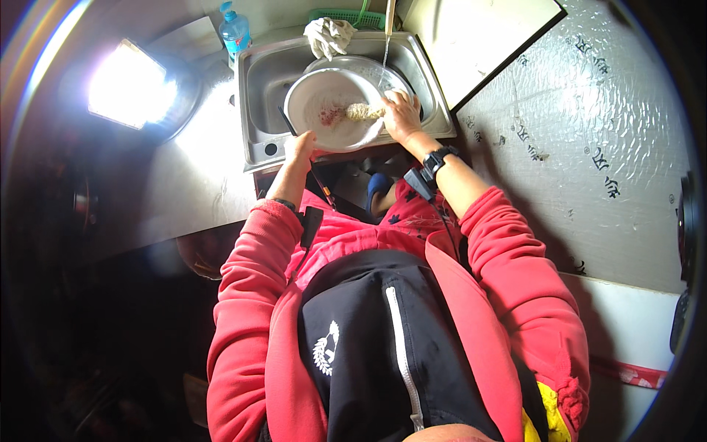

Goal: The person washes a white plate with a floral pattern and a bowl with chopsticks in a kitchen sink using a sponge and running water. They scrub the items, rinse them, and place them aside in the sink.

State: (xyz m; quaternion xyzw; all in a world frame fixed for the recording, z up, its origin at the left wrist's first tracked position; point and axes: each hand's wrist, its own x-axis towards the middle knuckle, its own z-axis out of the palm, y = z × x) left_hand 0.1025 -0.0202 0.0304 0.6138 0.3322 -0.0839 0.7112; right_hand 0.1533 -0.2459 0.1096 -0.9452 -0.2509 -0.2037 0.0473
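Observation:
A white basin [309, 99] with a red pattern on its inner bottom is tilted over the sink. My left hand [301, 148] grips its near-left rim. A thin dark stick [285, 119] passes at that same hand, its lower part hanging below the sink edge; whether the fingers hold it is hard to tell. Inside the basin, my right hand [402, 117] is closed on a pale, rough loofah-like scrubber [362, 112], pressed near the right wall. Behind the basin, water [385, 52] runs down into a larger metal bowl [381, 69] in the sink.
The stainless steel sink [259, 72] surrounds both vessels. A whitish cloth or gloves [330, 36] hang over its back edge, before a green plastic basket [373, 20]. A blue pump bottle [235, 33] stands back left, near a bright lamp [130, 83]. A foil-like panel [580, 110] flanks the right.

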